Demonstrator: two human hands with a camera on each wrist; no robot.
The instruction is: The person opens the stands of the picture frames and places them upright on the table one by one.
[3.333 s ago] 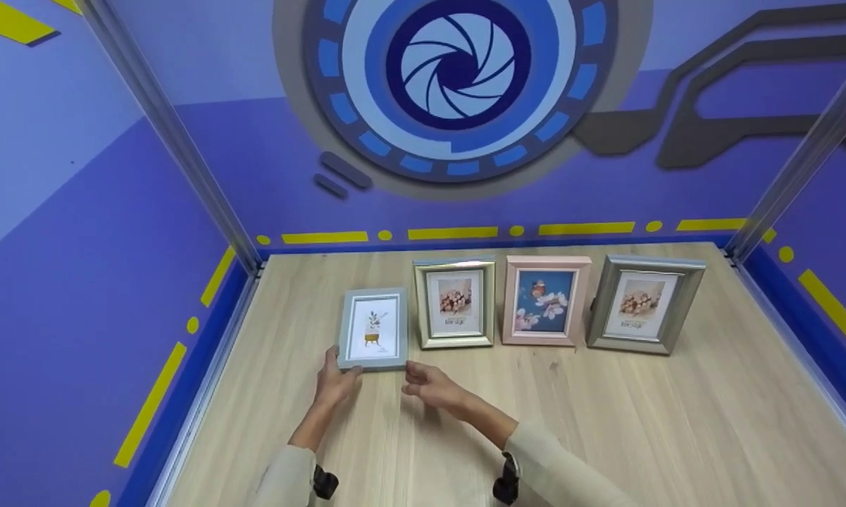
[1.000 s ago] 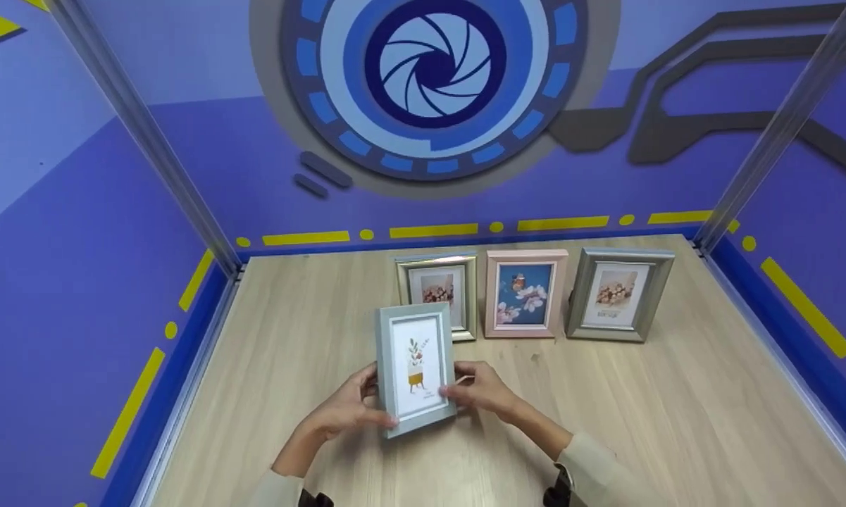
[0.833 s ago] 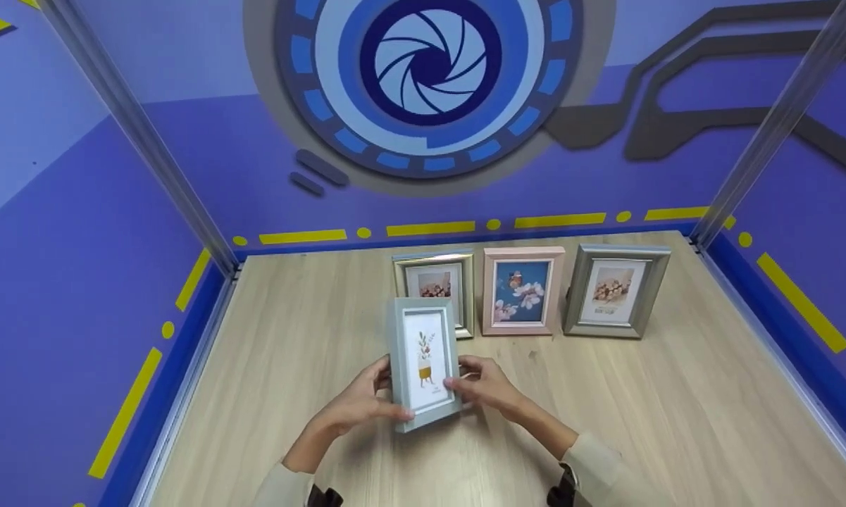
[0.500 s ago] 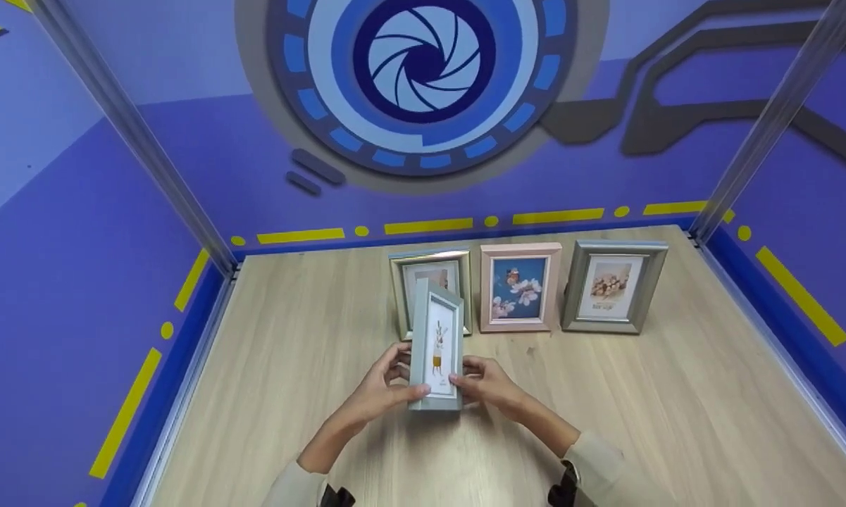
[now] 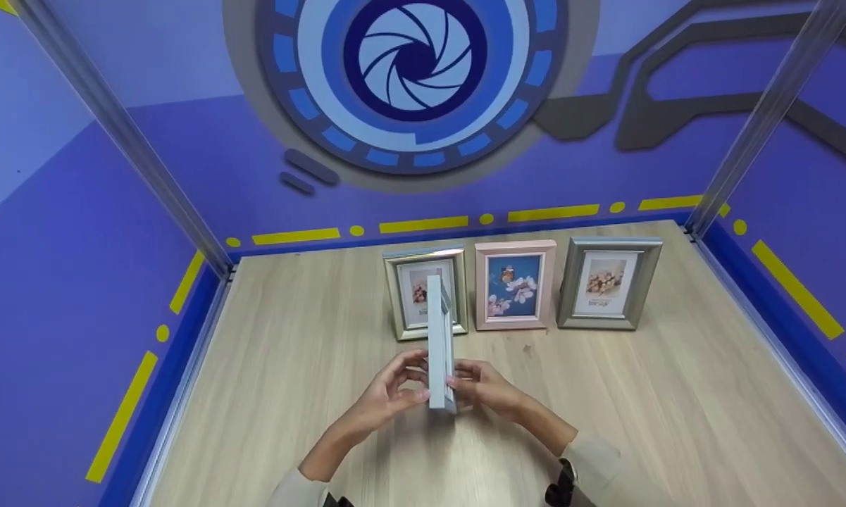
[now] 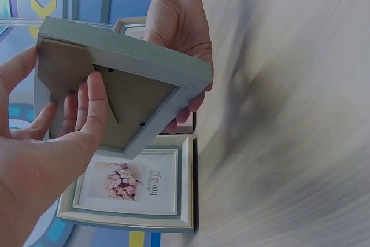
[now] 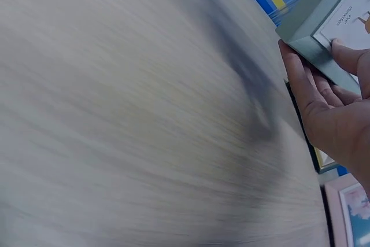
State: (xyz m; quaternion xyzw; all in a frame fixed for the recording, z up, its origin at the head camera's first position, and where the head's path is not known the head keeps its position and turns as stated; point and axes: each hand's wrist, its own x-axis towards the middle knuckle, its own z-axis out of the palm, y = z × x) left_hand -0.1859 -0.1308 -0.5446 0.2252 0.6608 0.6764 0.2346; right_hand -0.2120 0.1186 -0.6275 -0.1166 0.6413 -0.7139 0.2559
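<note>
Between both hands, a pale blue-green picture frame (image 5: pixel 437 352) stands nearly edge-on in the head view, over the near middle of the table. My left hand (image 5: pixel 394 387) holds it on the left: in the left wrist view several fingertips lie on the brown easel stand (image 6: pixel 63 65) at its back, with another digit at the frame's edge. My right hand (image 5: pixel 489 387) grips the lower right side, its thumb on the front border and its fingers behind, as the right wrist view shows. The printed picture is turned out of the head view.
Behind, three picture frames stand upright in a row: gold (image 5: pixel 430 327), pink (image 5: pixel 514 324) and grey-brown (image 5: pixel 609 320). The held frame overlaps the gold one in the head view. A wooden table (image 5: pixel 289 317) lies inside purple-blue printed walls with metal corner posts.
The pale blue-green frame, first at the row's left end, has come nearer and been lifted. Both hands have since turned its picture side to the right until its side edge faces the head view.
</note>
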